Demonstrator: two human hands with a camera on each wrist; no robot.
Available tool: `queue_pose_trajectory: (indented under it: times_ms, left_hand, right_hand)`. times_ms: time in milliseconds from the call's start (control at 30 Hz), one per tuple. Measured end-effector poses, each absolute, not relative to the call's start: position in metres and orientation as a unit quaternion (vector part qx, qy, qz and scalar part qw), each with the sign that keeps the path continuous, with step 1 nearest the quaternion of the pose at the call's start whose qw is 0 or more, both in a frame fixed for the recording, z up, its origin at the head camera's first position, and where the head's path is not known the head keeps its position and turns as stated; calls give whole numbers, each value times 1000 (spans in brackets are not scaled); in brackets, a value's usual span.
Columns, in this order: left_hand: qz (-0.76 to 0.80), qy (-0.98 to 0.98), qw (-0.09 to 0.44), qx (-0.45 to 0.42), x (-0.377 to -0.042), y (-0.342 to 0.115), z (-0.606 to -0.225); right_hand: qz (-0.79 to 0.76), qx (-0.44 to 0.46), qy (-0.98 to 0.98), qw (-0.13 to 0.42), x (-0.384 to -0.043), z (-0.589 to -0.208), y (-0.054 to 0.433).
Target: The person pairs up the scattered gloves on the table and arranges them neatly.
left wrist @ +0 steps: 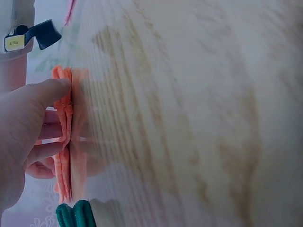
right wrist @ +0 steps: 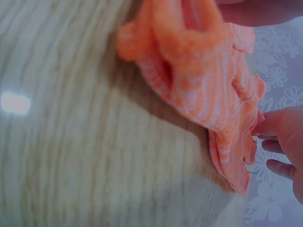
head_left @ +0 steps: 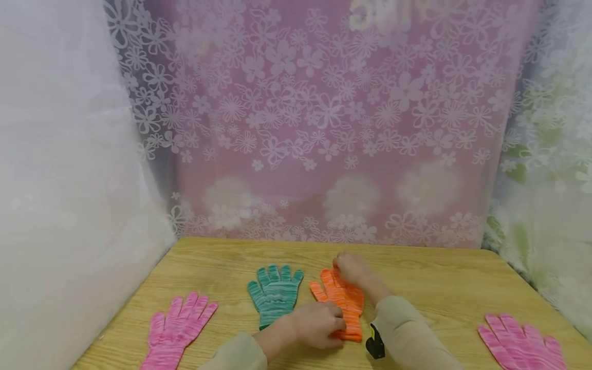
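Observation:
An orange-and-white knit glove (head_left: 342,297) lies on the table in the head view, its fingers away from me and its cuff towards me. My left hand (head_left: 315,324) grips it by the cuff, thumb on the cuff edge in the left wrist view. At the far end my right hand (head_left: 352,268) pinches the glove's fingertips and covers some of them. The right wrist view has the cuff end bunched up large in front, the glove body (right wrist: 208,101) rumpled behind it, and the right fingertips at its edge.
A green knit glove (head_left: 277,293) lies flat just left of the orange one. Pink gloves lie at the far left (head_left: 173,329) and far right (head_left: 522,341) of the wooden table (head_left: 430,277). Flowered sheeting (head_left: 287,128) hangs behind the table, with pale sheeting at both sides.

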State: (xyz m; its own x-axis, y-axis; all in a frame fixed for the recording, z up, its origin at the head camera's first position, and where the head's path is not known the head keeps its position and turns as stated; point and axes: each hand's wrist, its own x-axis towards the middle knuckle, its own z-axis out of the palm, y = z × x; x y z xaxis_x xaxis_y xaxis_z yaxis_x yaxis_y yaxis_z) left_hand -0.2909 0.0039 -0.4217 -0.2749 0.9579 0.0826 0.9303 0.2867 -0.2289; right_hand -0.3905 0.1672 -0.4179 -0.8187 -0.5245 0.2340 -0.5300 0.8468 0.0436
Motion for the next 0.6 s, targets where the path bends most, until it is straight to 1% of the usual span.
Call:
queue_pose_trajectory:
  times_ms: [133, 200, 367, 600]
  left_hand:
    - [73, -791, 117, -596, -291, 5, -424]
    - [73, -790, 124, -597, -292, 5, -425]
    - [67, -785, 130, -602, -292, 5, -426]
    - [62, -789, 114, -600, -292, 4, -424]
  right_hand:
    - [7, 269, -952, 147, -392, -417, 165]
    - [17, 268, -951, 151, -392, -416, 164]
    - [38, 256, -958, 122, -393, -414, 161]
    - [34, 250, -963, 96, -396, -419, 158]
